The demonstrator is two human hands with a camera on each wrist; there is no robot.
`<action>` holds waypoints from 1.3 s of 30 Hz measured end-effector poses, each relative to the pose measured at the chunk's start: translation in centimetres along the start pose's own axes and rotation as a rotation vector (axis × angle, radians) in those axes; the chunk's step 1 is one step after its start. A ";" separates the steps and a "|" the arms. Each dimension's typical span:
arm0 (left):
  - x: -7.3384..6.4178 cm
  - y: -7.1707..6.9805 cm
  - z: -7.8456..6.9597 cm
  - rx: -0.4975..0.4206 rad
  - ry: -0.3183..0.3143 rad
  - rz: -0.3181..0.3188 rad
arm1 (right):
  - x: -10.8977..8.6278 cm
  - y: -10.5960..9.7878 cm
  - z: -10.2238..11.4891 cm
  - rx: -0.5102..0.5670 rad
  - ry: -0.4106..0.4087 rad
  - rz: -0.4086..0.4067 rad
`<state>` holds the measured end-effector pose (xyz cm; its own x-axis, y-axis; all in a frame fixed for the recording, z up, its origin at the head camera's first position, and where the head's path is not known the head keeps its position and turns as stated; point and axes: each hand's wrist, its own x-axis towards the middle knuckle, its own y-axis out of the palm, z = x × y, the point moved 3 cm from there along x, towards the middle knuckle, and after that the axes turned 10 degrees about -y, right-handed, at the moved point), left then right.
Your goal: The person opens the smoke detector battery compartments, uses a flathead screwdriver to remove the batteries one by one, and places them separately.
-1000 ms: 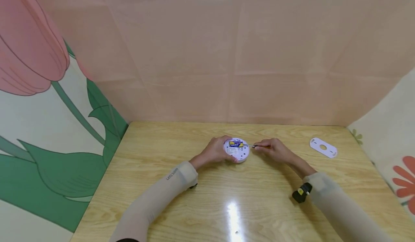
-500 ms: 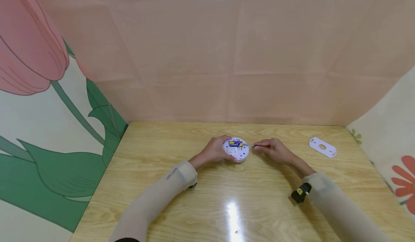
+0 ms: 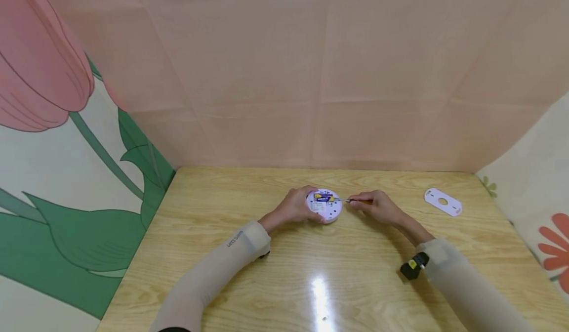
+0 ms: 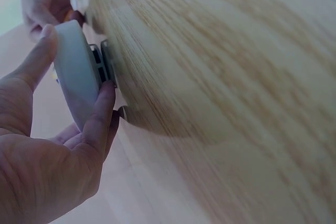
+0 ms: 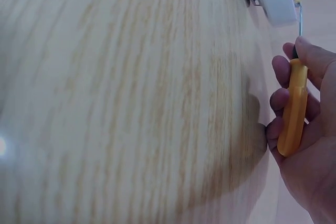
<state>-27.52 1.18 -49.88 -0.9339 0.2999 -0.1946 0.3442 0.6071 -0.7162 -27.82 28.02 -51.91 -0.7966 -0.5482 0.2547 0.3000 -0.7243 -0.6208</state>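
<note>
My left hand (image 3: 294,206) grips the rim of a white round smoke alarm (image 3: 330,215), thumb on one side and fingers on the other. Its back, with a printed label and small holes, faces up. A blue and yellow battery (image 3: 323,198) lies in a recess there. In the left wrist view the alarm (image 4: 76,72) is tilted, and dark vents show on its lower face. My right hand (image 3: 377,206) holds a screwdriver (image 5: 294,108) by its orange handle. Its thin metal shaft reaches to the battery's right end; the exact contact of the tip is too small to tell.
A white oblong mounting plate (image 3: 435,198) with a round centre hole lies on the wooden table (image 3: 231,188) at the right. A pink backdrop (image 3: 249,75) rises behind the table, with flower-patterned sides. Each wrist carries a small black camera (image 3: 413,267).
Almost nothing has moved. The battery looks slightly turned in its recess, its printing showing a little differently. Both hands keep their hold.
</note>
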 end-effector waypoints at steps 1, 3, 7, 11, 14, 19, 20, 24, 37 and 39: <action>0.0 0.0 0.0 0.000 -0.002 0.001 | 0.0 0.0 0.0 -0.002 0.005 -0.003; 0.1 0.1 0.0 -0.001 -0.003 0.003 | -0.1 -0.1 0.1 -0.012 0.017 -0.006; 0.2 0.2 0.0 0.003 0.006 0.003 | -0.2 -0.3 0.1 -0.029 0.040 -0.006; 0.3 0.3 0.0 0.005 0.010 0.003 | -0.4 -0.5 0.0 -0.001 0.058 0.006; 0.3 0.3 0.0 0.007 0.007 0.006 | -0.4 -0.6 0.0 0.034 0.079 0.009; 0.4 0.3 0.0 0.004 0.015 0.020 | -0.6 -0.8 0.0 0.063 0.067 0.013; 0.4 0.3 0.0 0.004 0.018 0.024 | -0.6 -0.9 0.0 0.062 0.061 0.015; 0.4 0.1 0.0 0.004 0.028 0.042 | -0.7 -1.0 0.0 0.065 0.066 0.022; 0.7 -0.6 0.0 0.031 0.082 0.100 | -0.5 -1.0 -0.2 0.070 0.082 0.018; 0.8 -0.8 0.0 0.037 0.084 0.095 | -0.5 -1.0 -0.2 0.081 0.079 0.016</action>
<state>-28.54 0.96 -49.45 -0.8852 0.4166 -0.2069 0.4256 0.5460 -0.7216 -27.80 29.09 -51.56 -0.8293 -0.5275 0.1845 0.3517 -0.7493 -0.5611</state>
